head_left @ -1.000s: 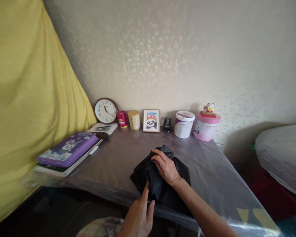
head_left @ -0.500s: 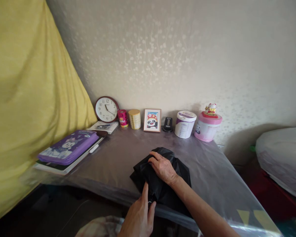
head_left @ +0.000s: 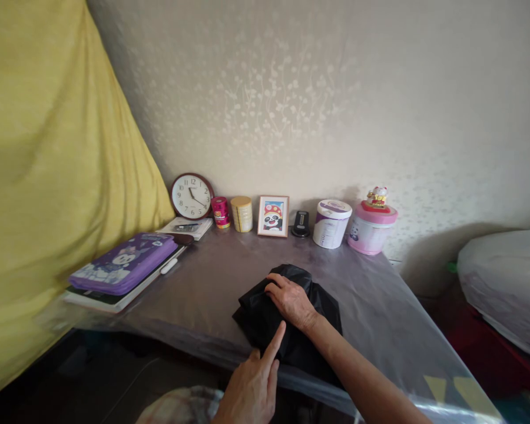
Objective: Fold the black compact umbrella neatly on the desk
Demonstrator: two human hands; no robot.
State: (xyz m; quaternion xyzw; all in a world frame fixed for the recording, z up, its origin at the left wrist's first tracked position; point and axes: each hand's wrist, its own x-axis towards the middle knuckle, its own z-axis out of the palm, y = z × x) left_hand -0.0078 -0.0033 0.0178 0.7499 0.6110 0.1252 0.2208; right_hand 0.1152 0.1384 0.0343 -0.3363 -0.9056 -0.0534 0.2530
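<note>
A black umbrella, its loose fabric bunched in folds, lies at the front edge of the table. Across the top of it rests my right hand, fingers bent over the cloth and gripping it. My left hand is at the near end, below the table edge. Its index finger stretches along the fabric toward my right hand, while the thumb and other fingers are closed around the handle end. The handle itself is hidden behind that hand.
A purple case lies on a book at the left, beside a yellow curtain. Along the wall stand a clock, a picture frame, a white tub and a pink tub. A whitish bag is at right.
My left index finger has swung to the right and up over the fabric, and the handle end between finger and thumb is now covered. My right hand stays put.
</note>
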